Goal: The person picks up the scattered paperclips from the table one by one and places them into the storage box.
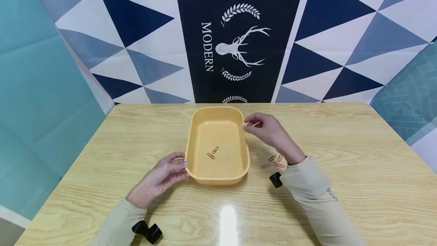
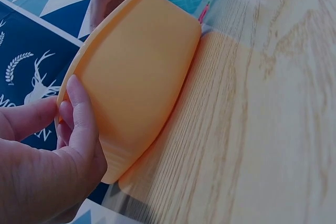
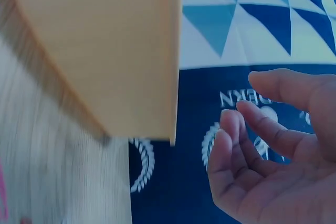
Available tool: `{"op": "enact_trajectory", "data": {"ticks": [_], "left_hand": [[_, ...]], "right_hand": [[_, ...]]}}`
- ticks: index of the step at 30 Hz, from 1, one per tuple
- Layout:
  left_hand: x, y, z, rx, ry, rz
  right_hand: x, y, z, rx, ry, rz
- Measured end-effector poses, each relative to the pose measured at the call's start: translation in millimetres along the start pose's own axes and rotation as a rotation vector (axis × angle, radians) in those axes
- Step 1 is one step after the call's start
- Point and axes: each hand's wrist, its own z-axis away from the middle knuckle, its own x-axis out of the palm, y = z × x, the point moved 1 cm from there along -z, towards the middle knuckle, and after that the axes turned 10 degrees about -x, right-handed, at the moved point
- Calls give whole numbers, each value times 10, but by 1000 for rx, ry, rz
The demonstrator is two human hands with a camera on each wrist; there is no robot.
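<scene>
A yellow plastic tray stands on the table. Inside it lie two orange-brown paper clips and a whitish paper clip. My left hand pinches the tray's near left rim between thumb and fingers; the left wrist view shows this grip on the tray wall closely. Beside the far right rim hovers my right hand. In the right wrist view a gap separates this hand's thumb from its loosely bent fingers, with nothing held. Several paper clips, brown, pink and whitish, lie on the table beneath the right wrist.
The wood-grain table ends at the back against a hanging cloth with triangles and a deer head. Teal cloth hangs on the left. Black wrist devices are strapped at both sleeves.
</scene>
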Motion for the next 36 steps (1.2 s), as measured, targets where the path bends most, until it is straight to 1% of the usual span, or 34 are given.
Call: {"op": "enact_trajectory", "data": {"ticks": [5, 9, 12, 15, 21, 23, 31, 36], "left_hand": [[9, 11, 9, 8, -1, -4], [17, 22, 23, 6, 3, 8], [23, 32, 42, -13, 31, 23], [25, 34, 49, -26, 40, 30], [19, 24, 58, -24, 51, 26], [14, 19, 63, -24, 56, 26], [27, 6, 50, -2, 3, 25], [33, 4, 45, -7, 3, 36]], "right_hand": [[-172, 127, 104, 22, 15, -3], [-301, 238, 190, 49, -5, 18], [-381, 317, 252, 73, -24, 32], [-460, 396, 322, 82, -42, 46], [-622, 511, 431, 112, -69, 88], [-659, 534, 445, 126, -78, 99], [-748, 637, 509, 200, -109, 132], [-767, 771, 541, 247, -165, 111]]}}
